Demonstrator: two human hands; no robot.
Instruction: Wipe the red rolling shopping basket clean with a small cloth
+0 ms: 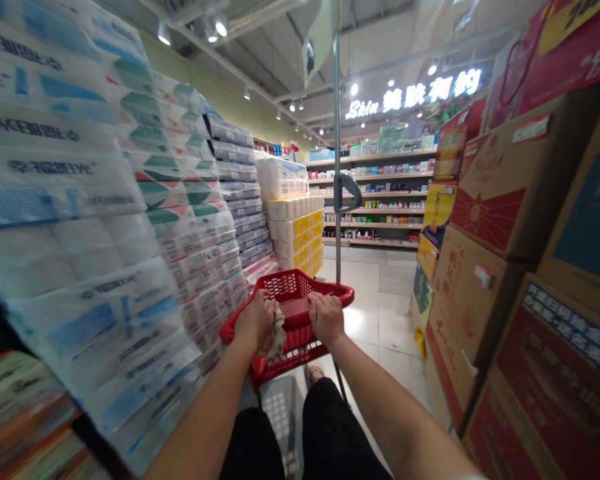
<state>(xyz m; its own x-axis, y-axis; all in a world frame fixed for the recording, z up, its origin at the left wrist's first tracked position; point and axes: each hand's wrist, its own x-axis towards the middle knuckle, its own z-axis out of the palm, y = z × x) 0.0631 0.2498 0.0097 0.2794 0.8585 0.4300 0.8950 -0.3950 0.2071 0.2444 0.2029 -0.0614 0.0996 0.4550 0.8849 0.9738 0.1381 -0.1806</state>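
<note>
A red plastic shopping cart (300, 339) stands right in front of me, its perforated basket turned forward. My left hand (255, 320) is closed around the left part of the cart's rear bar. Beside that hand, a crumpled pale patterned cloth (275, 337) hangs over the bar; whether my fingers also pinch it, I cannot tell. My right hand (327, 319) wraps the bar farther right, knuckles up. Between the hands the red bar shows bare. Most of the basket's inside is hidden behind the bar.
Tall stacks of wrapped tissue packs (75, 167) line the left. Cardboard cartons (495, 187) are piled along the right. A grey metal pole (337, 253) rises just beyond the cart. Pale floor tiles (365, 287) lead toward stocked shelves (375, 177) at the back.
</note>
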